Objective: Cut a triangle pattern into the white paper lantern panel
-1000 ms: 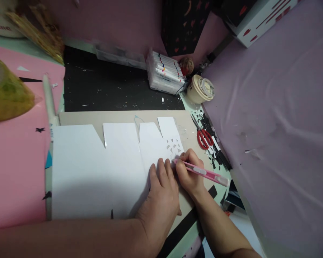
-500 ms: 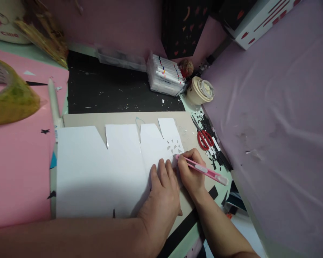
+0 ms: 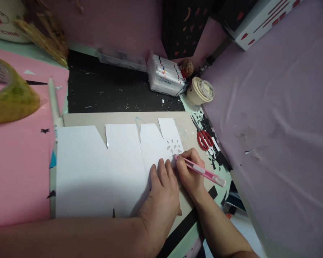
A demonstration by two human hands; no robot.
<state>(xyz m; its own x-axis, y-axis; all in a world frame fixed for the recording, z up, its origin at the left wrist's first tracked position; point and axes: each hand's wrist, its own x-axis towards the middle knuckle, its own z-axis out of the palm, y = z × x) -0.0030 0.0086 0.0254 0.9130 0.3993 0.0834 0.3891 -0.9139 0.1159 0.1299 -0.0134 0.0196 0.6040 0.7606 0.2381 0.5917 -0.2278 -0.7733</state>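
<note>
A large white sheet of card point(image 3: 99, 172) with notched flaps along its far edge lies on a beige board point(image 3: 118, 117). Several small triangular holes pierce its right-hand panel. My left hand point(image 3: 164, 193) rests flat on the card, fingers stretched out just left of the blade spot. In my right hand point(image 3: 191, 172) is a pink craft knife point(image 3: 201, 170), gripped like a pen, its tip down at the card below the holes. The blade itself is too small to make out, and my left fingers partly hide the area beside it.
Red-handled scissors point(image 3: 204, 139) lie among black and white paper scraps at right. Behind the board are a black sheet point(image 3: 107, 89), a case of markers point(image 3: 167, 75) and a cream tub point(image 3: 197, 93). On the left, a roll of tape point(image 3: 16, 104) sits on pink paper point(image 3: 18, 161).
My right hand and the craft knife have shifted very slightly to the left, the knife's back end dipping a little. My left hand and the card stay in place.
</note>
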